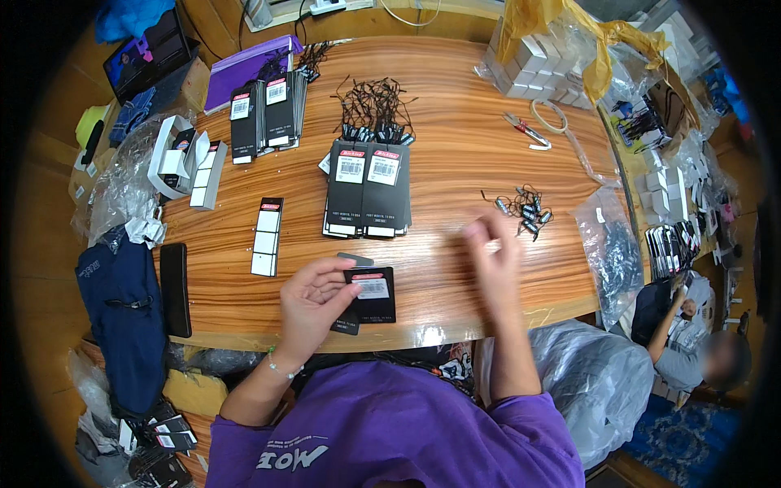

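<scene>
My left hand (pixel 317 297) pinches a black hang tag (pixel 377 309) with a red band and a white barcode label. More dark tags (pixel 347 324) lie under it near the table's front edge. My right hand (pixel 496 248) hovers to the right, its fingers smeared by motion, so its grip is unclear. It is nearest a small heap of black string loops (pixel 527 213) with plastic fasteners. Beyond my hands, two stacks of black labelled tags (pixel 366 191) sit side by side, their black strings (pixel 376 106) spread out at the far end.
More tag stacks (pixel 264 118) stand at the back left by a purple folder (pixel 236 77). A strip of white labels (pixel 266 240), a white box (pixel 172 154) and a phone (pixel 175 289) lie left. Snips (pixel 526 130) and a plastic bag (pixel 606 252) lie right. A person (pixel 691 350) sits beyond.
</scene>
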Tool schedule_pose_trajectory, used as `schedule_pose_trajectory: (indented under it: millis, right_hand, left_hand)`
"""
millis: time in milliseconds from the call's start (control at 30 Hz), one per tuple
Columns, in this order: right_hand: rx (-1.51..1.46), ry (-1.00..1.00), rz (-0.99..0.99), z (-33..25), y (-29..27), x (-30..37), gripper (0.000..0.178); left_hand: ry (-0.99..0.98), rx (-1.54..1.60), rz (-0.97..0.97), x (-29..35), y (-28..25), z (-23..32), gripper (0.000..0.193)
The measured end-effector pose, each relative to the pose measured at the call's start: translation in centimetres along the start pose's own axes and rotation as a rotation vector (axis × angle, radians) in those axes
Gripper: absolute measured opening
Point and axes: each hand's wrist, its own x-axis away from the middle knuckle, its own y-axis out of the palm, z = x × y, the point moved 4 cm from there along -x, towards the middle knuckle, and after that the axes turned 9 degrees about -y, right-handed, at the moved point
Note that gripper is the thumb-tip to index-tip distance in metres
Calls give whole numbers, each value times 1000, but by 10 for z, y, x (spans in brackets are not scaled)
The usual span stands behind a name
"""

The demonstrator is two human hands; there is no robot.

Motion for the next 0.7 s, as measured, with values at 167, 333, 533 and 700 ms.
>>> schedule_pose_trajectory:
  millis: [167, 333, 533, 700]
  right_hand:
    - [595, -102, 60, 52, -47, -28, 9]
    - [528, -152, 95, 58, -48, -33, 12]
    - [-484, 130, 125, 25, -52, -43, 12]
    - [-773, 21, -191, -53, -7, -56, 17]
  left_hand:
    - [-88, 15, -13, -1, -6, 2, 27]
    - [-110, -3, -95, 2, -12, -9, 21]
    - [-63, 39, -187, 1, -20, 11, 17]
    - [43, 25, -224, -4, -25, 41, 16]
